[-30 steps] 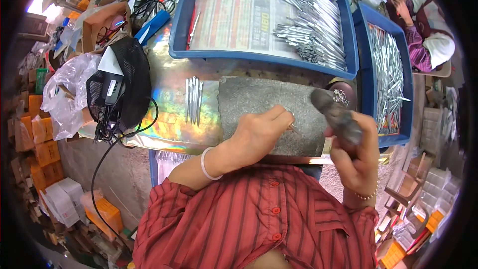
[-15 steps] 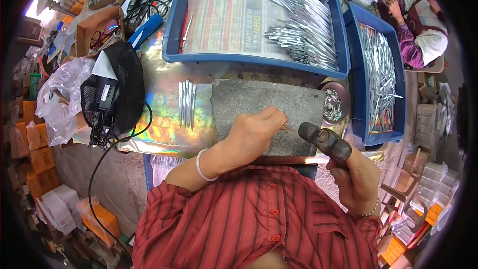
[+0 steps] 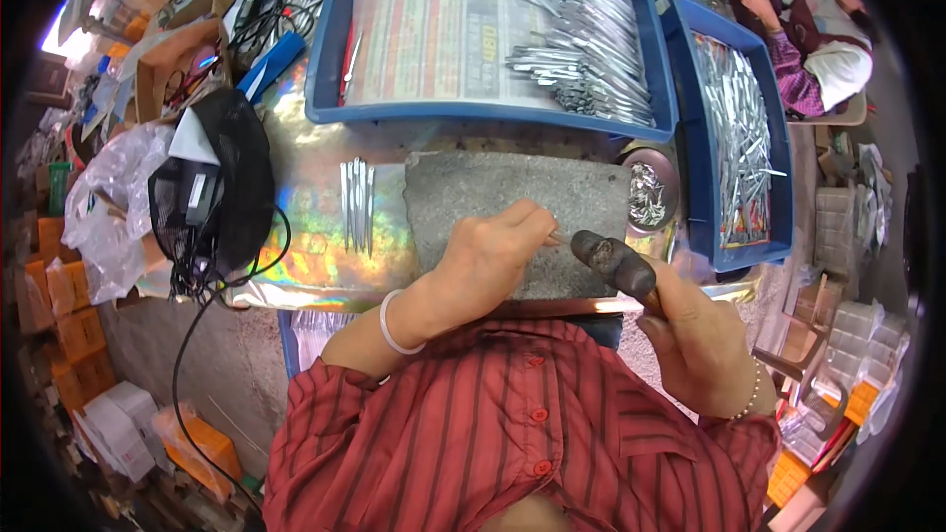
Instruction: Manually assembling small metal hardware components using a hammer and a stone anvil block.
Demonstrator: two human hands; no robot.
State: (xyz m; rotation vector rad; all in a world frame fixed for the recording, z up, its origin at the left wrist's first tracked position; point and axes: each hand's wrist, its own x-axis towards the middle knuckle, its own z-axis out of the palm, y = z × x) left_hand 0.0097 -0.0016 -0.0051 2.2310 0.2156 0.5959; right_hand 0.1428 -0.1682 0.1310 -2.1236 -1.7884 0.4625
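Left hand (image 3: 490,254): rests on the grey stone slab (image 3: 463,199), fingers pinched on a small metal piece (image 3: 558,235) that lies flat on the slab; most of the piece is hidden under the fingertips.
Right hand (image 3: 696,335): clenched around the handle of a hammer (image 3: 613,261), whose dark head sits low over the slab, just beside the pinched piece.
Doing the step well: I judge the blow should be short and square, with the piece flat on the stone and the left fingertips back from the hammer head.
Risk: a glancing hit could flick the piece off the slab or catch a finger.
Nearby: a few thin metal strips (image 3: 357,201) lie in a row left of the slab on the shiny sheet.
Behind: two blue trays (image 3: 325,79) hold heaps of similar strips; a small round dish (image 3: 647,194) of metal bits stands at the slab's right end.
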